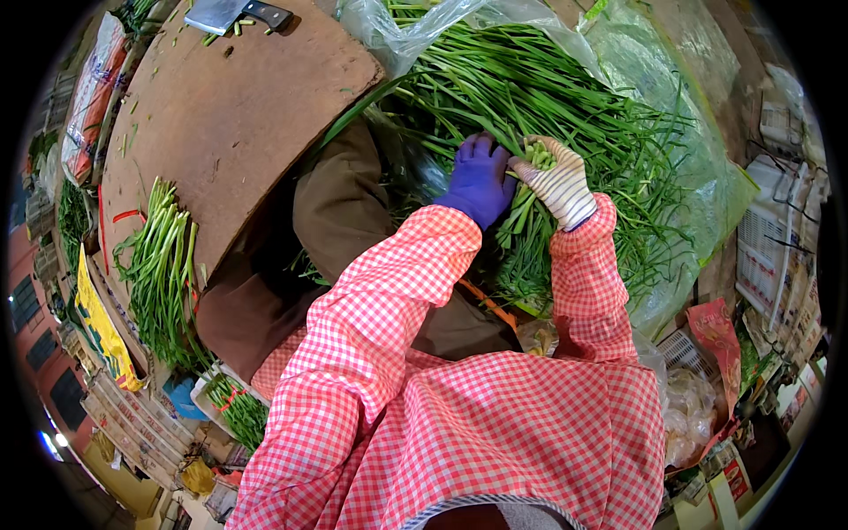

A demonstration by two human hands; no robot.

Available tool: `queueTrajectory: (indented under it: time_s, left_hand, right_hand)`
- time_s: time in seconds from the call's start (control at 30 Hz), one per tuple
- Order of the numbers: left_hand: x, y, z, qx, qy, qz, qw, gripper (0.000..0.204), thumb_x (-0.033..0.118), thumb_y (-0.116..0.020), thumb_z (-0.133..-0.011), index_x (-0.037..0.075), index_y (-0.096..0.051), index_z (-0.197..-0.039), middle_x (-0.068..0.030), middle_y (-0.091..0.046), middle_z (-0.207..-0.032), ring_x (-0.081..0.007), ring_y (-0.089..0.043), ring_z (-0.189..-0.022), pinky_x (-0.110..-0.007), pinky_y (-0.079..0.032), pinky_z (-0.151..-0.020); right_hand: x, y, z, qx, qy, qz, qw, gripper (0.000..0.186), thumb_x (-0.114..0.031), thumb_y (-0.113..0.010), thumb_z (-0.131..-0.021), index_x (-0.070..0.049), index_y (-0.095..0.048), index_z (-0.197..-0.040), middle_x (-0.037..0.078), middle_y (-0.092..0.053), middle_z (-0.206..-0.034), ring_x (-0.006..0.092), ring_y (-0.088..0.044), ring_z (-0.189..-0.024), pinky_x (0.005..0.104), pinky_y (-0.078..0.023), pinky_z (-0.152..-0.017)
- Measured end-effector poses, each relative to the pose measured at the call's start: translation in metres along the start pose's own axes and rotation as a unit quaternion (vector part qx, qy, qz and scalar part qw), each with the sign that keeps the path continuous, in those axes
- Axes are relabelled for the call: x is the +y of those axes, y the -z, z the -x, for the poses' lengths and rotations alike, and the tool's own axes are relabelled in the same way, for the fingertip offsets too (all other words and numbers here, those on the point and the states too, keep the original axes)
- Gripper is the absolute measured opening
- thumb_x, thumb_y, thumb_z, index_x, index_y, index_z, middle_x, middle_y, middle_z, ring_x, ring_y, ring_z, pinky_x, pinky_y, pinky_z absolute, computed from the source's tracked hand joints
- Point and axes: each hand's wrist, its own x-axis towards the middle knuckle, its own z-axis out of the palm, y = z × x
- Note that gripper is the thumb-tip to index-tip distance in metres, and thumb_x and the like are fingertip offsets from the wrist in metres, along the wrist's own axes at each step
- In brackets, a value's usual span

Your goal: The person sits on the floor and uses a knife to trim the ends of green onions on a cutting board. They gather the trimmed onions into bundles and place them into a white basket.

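My right hand (565, 181), in a white striped knit glove, is closed around a small bunch of garlic chives (540, 156). The pale cut-looking ends show at its fingers, and leaves hang below toward my lap. Beside it, almost touching, my left hand (480, 183) wears a purple glove. Its fingers lie slightly apart on the pile, their tips partly lost among the leaves; I see nothing held in them. A large heap of long green garlic chives (530, 75) spreads on clear plastic sheeting (680, 168) beyond and right of both hands.
A brown board (230, 115) stands at left, with a cleaver (237, 14) and stem scraps at its far edge. Tied green bunches (159, 265) rest at its near left corner. A white plastic crate (773, 238) is at right. A red bag (717, 340) lies lower right.
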Motion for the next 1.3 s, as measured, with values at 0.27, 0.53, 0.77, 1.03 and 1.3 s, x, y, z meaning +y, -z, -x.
queueTrajectory:
  time_s: [0.27, 0.53, 0.77, 1.03, 1.3]
  left_hand:
    - [-0.037, -0.014, -0.005, -0.091, 0.125, -0.012, 0.988, 0.054, 0.046, -0.051, -0.084, 0.012, -0.049, -0.126, -0.023, -0.049, -0.121, -0.0421, -0.042, -0.111, -0.047, -0.033, -0.097]
    - [-0.046, -0.019, -0.002, -0.175, 0.133, -0.012, 0.975, 0.065, 0.05, -0.056, -0.077, 0.019, -0.042, -0.133, -0.0236, -0.039, -0.132, -0.0443, -0.031, -0.123, -0.048, -0.029, -0.103]
    - [-0.043, -0.011, -0.006, -0.218, 0.148, -0.015, 0.965, 0.071, 0.048, -0.058, -0.074, 0.022, -0.038, -0.136, -0.0243, -0.032, -0.138, -0.0452, -0.026, -0.127, -0.047, -0.026, -0.105]
    - [-0.05, -0.01, -0.004, -0.219, 0.16, -0.015, 0.962, 0.073, 0.044, -0.058, -0.072, 0.021, -0.036, -0.137, -0.0237, -0.033, -0.138, -0.0448, -0.027, -0.127, -0.046, -0.026, -0.106]
    - [-0.022, 0.032, -0.007, -0.166, 0.144, 0.021, 0.975, 0.06, 0.043, -0.056, -0.075, 0.018, -0.048, -0.129, -0.0237, -0.041, -0.13, -0.0415, -0.033, -0.122, -0.045, -0.029, -0.103]
  right_hand:
    - [-0.021, 0.044, 0.021, 0.125, 0.053, 0.021, 0.99, 0.029, -0.013, -0.073, -0.07, -0.002, -0.066, -0.095, 0.001, -0.061, -0.069, 0.0065, -0.054, -0.061, 0.0211, -0.046, -0.056]
    - [-0.096, 0.097, 0.073, 0.176, 0.083, -0.062, 0.979, 0.031, -0.005, -0.066, -0.074, 0.01, -0.058, -0.1, 0.013, -0.066, -0.078, 0.0164, -0.064, -0.069, 0.0271, -0.054, -0.058]
    - [-0.129, 0.141, 0.102, 0.234, 0.193, -0.021, 0.953, 0.034, -0.012, -0.068, -0.073, 0.007, -0.06, -0.099, 0.011, -0.065, -0.082, 0.0157, -0.062, -0.069, 0.0279, -0.051, -0.064]
    - [-0.192, 0.186, 0.14, 0.296, 0.3, -0.151, 0.894, 0.029, -0.013, -0.066, -0.076, 0.008, -0.061, -0.096, 0.016, -0.065, -0.083, 0.0215, -0.063, -0.065, 0.0311, -0.053, -0.06]
    - [-0.226, 0.207, 0.171, 0.292, 0.284, -0.033, 0.913, 0.024, -0.013, -0.067, -0.078, 0.004, -0.062, -0.095, 0.007, -0.063, -0.074, 0.0145, -0.06, -0.063, 0.0267, -0.05, -0.059]
